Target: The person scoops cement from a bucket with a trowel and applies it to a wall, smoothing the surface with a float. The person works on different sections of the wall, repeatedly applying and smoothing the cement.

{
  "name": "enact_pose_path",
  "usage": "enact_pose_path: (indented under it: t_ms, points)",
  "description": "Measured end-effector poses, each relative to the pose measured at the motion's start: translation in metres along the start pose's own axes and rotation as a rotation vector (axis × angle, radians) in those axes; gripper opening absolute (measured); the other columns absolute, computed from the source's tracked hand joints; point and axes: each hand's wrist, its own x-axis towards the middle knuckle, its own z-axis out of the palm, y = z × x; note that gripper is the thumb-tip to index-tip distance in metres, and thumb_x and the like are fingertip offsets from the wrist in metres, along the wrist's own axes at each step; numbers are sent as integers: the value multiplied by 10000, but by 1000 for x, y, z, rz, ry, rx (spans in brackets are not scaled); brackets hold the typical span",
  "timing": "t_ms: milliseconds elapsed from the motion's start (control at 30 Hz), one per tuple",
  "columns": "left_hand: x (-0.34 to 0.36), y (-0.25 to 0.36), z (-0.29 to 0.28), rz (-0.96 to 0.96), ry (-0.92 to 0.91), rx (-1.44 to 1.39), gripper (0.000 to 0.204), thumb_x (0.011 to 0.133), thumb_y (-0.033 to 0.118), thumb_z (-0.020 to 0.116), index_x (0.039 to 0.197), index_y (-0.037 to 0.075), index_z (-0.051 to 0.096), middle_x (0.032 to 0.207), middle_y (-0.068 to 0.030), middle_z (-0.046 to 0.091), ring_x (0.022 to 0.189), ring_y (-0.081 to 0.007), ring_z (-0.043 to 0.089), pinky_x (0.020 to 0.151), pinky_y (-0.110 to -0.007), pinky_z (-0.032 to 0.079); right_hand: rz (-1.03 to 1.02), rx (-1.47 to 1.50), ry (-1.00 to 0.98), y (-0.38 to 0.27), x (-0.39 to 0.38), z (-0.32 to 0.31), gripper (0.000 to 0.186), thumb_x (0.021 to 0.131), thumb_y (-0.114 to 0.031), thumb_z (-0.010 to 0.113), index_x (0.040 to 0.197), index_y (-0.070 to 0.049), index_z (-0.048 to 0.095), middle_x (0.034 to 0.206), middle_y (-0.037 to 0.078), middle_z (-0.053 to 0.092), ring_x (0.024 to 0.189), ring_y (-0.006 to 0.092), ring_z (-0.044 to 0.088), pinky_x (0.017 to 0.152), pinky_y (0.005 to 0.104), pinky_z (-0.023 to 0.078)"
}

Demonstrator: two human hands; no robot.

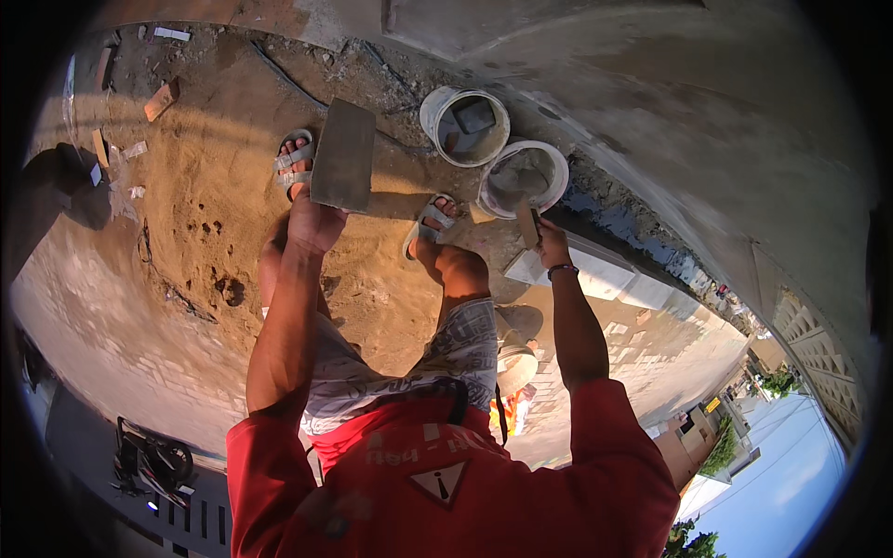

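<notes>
My left hand (313, 223) grips the lower end of a dark grey rectangular slab (342, 153), held up over the sandy ground (191, 223). My right hand (552, 244) is closed on a trowel (526, 221), whose flat blade is at the lower right rim of a white bucket (522, 166) with grey wet mix inside. Just behind and left of that bucket stands a second white bucket (455, 116) with dark flat pieces in it.
My sandalled feet stand on the sand. A grey wall (726, 139) runs along the right beside a rubble-edged trench (605, 219) and pale slabs (595, 272). Loose bricks (162, 98) and a cable (288, 76) lie at upper left; a motorbike (158, 456) stands at lower left.
</notes>
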Motion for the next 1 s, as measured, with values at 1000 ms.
enact_pose_path:
  t_ms: [1000]
  points:
    - [9, 17, 27, -3, -147, 251, 402, 989, 263, 387, 1265, -3, 508, 1273, -143, 552, 1175, -283, 531, 1009, -445, 425, -117, -117, -30, 70, 199, 73, 328, 936, -189, 538, 1237, -65, 582, 1106, 57, 638, 994, 192, 618, 733, 385, 538]
